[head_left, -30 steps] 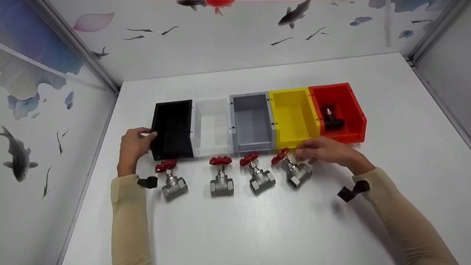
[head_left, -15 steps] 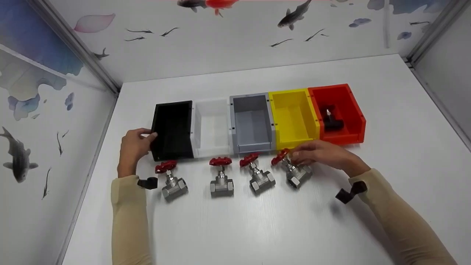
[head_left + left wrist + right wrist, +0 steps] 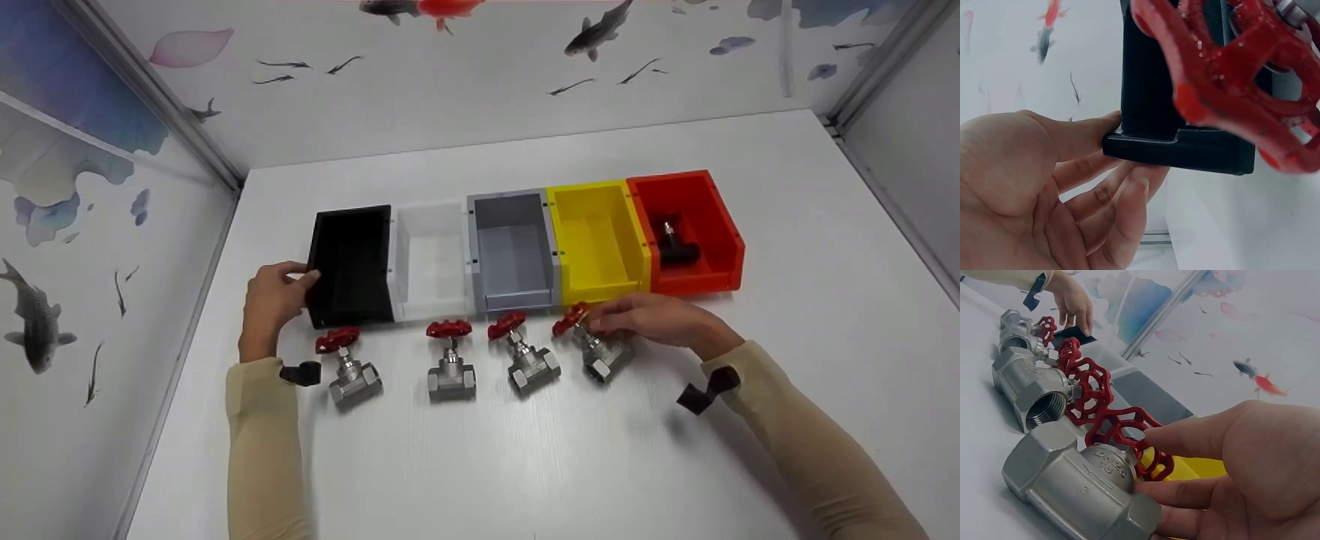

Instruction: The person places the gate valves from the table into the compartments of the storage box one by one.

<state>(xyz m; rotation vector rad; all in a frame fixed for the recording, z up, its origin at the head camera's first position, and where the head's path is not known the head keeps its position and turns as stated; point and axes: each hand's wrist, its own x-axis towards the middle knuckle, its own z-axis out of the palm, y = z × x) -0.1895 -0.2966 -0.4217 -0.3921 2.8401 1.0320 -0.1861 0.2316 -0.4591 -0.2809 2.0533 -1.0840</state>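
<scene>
My left hand [image 3: 276, 300] grips the left wall of the black bin [image 3: 351, 266], thumb at the rim and fingers outside, as the left wrist view shows. My right hand [image 3: 660, 322] is at the rightmost handwheel valve [image 3: 606, 358], a steel body with a red wheel. In the right wrist view its thumb touches the red handwheel [image 3: 1129, 424] and its fingers reach behind the valve's neck, partly hidden. That valve lies on the table. Left of it lie more such valves: one nearby [image 3: 532, 364], one in the middle [image 3: 451, 375], one by the black bin [image 3: 354, 379].
Right of the black bin stand a white bin [image 3: 433, 255], a grey bin [image 3: 514, 251], a yellow bin [image 3: 596, 240] and a red bin [image 3: 720, 232], side by side. A black-handled part [image 3: 679, 251] lies in the red bin. Printed panels [image 3: 480, 82] wall the white table [image 3: 510, 465].
My right hand has moved left and slightly down, from beside the rightmost valve onto its neck and handwheel. My left hand, the bins and the valves have stayed in place.
</scene>
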